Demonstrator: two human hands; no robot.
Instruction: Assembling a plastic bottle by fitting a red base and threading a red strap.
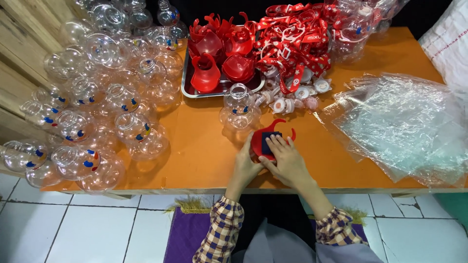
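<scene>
Red cap (269, 141), a horned plastic piece with a dark blue patch on top, lies on the orange table (204, 156) under both hands. Right hand (287, 160) lies over the near side of it, fingers stretched flat and pressing on the blue patch, not clenched. Left hand (247, 165) grips the cap's left edge, fingers curled around it.

Just beyond the hands stands one clear bottle (238, 108), round-bellied with blue marks, apart from the cap. Farther beyond it a metal tray (187, 90) holds more red caps (219, 53). Beyond and right of the right hand lies a heap of red straps (292, 44), with small white and pink stoppers (295, 97) at its near edge. Well to the right of the right hand, a stack of clear bags (404, 126) is spread over the table. Well to the left of the left hand, a big pile of clear bottles (97, 97) covers that end of the table, up against a wooden wall (19, 44).
</scene>
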